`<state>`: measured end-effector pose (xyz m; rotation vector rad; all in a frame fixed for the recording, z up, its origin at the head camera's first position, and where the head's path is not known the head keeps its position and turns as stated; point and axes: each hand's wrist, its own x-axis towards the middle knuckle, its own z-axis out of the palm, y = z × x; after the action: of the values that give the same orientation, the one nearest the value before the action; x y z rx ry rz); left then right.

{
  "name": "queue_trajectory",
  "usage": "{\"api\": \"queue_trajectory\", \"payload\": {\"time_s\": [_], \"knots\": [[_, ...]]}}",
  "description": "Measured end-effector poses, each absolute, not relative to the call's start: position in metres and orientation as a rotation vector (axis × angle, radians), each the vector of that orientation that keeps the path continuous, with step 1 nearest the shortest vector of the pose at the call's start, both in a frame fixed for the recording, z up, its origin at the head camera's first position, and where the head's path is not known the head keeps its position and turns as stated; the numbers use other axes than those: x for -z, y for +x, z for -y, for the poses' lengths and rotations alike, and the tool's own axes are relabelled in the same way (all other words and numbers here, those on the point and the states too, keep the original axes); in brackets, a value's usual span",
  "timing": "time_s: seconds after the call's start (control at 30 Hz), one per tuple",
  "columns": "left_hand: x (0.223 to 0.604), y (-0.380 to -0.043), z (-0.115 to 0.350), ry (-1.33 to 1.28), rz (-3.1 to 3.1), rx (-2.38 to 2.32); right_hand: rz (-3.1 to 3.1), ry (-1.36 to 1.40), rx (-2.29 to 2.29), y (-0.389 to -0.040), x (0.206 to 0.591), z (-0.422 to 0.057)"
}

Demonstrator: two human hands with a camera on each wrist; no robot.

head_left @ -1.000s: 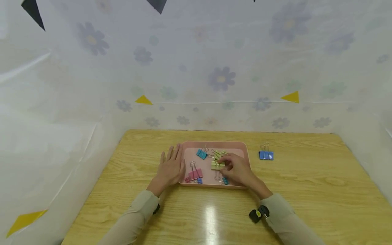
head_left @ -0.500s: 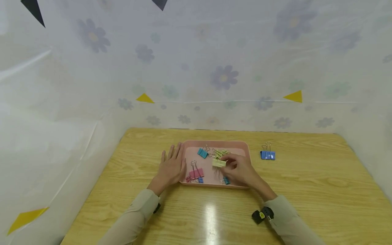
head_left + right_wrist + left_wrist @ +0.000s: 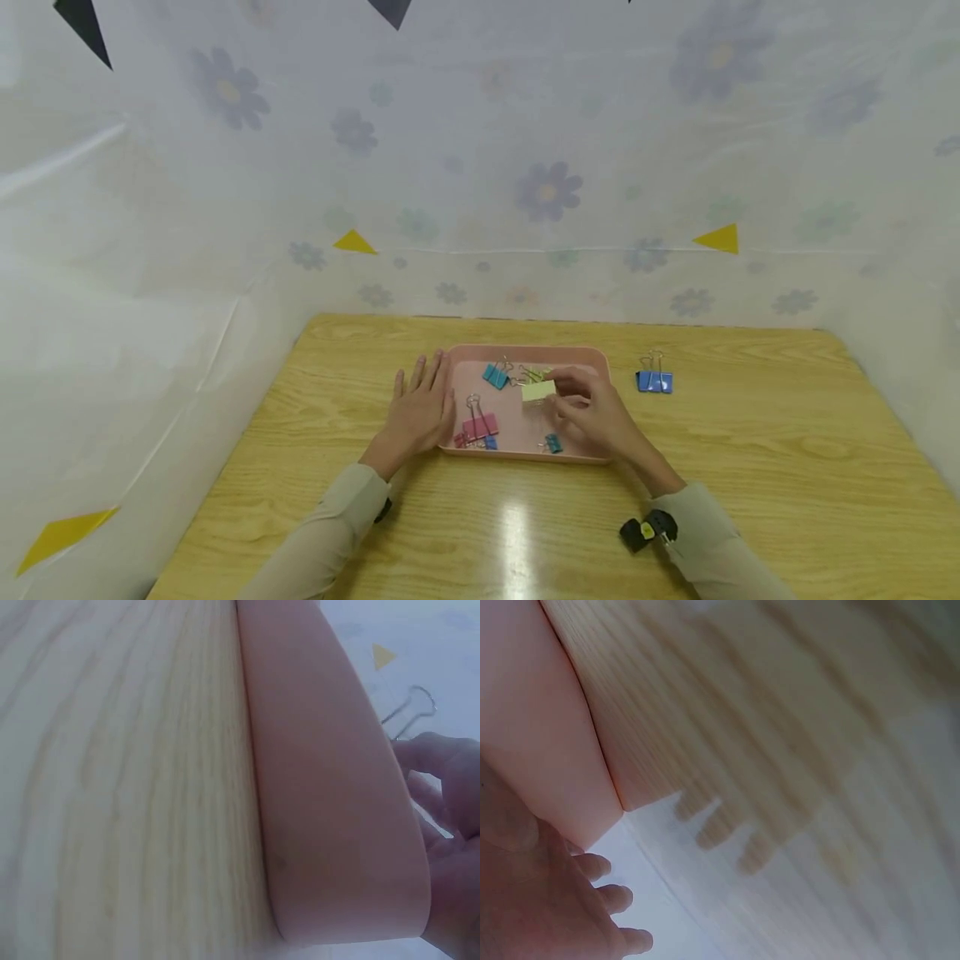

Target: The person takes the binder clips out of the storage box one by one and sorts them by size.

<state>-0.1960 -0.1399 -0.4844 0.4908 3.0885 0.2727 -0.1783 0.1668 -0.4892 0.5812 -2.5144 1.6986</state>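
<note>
My right hand (image 3: 600, 414) pinches a pale yellow binder clip (image 3: 538, 392) between thumb and fingers over the pink tray (image 3: 502, 455). The clip's flat spine faces up, with its wire handles pointing down toward me. In the right wrist view a wire handle (image 3: 421, 701) shows above the fingers (image 3: 435, 754), beyond the tray's wall (image 3: 330, 787). My left hand (image 3: 416, 410) rests with straight fingers along the tray's left rim. Lower left in the left wrist view, that hand (image 3: 547, 900) lies against the tray's wall (image 3: 525, 697).
Inside the tray lie a teal clip (image 3: 496, 377), other yellow clips (image 3: 533, 374), a large pink clip (image 3: 480, 427), a small blue clip (image 3: 491, 442) and a small teal clip (image 3: 553, 442). A blue binder clip (image 3: 655, 382) stands on the wooden table (image 3: 750, 450), right of the tray.
My right hand has raised the yellow clip from the tray floor and tipped it so its spine turns up. The left hand stays at the tray's left rim.
</note>
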Motion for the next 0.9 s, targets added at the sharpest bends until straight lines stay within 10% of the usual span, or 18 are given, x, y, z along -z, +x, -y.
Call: {"api": "queue_trajectory", "payload": {"time_s": [0.9], "knots": [[0.481,-0.198,0.146,0.466,-3.071,-0.244,2.349,0.667,-1.832,-0.175,0.481,-0.183]]}}
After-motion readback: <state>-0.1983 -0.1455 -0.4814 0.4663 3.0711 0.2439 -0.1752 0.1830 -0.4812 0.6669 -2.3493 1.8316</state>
